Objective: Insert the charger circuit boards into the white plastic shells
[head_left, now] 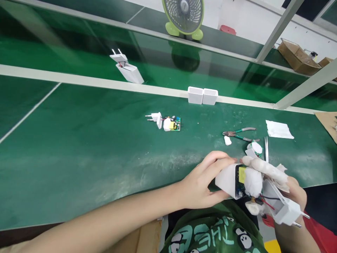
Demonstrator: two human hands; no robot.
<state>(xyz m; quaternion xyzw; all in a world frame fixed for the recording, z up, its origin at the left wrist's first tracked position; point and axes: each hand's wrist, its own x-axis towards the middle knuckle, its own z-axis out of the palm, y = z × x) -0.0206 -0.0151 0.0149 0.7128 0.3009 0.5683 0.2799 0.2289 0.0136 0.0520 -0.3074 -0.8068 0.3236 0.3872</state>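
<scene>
My left hand grips a white charger housing from the left, fingers curled over its top. A circuit board with a yellow part and a white lump sticks out of the housing's open end. My right hand, with white cots on the fingers, holds the white plug cap that hangs from the board by red and black wires, one finger lying across the board. Both hands are at the near edge of the green table.
On the table lie another plug cap with its board, green-handled cutters, tweezers, a white cloth and two empty white housings. A half-assembled charger stands beyond the rail. A green fan and cardboard boxes are behind.
</scene>
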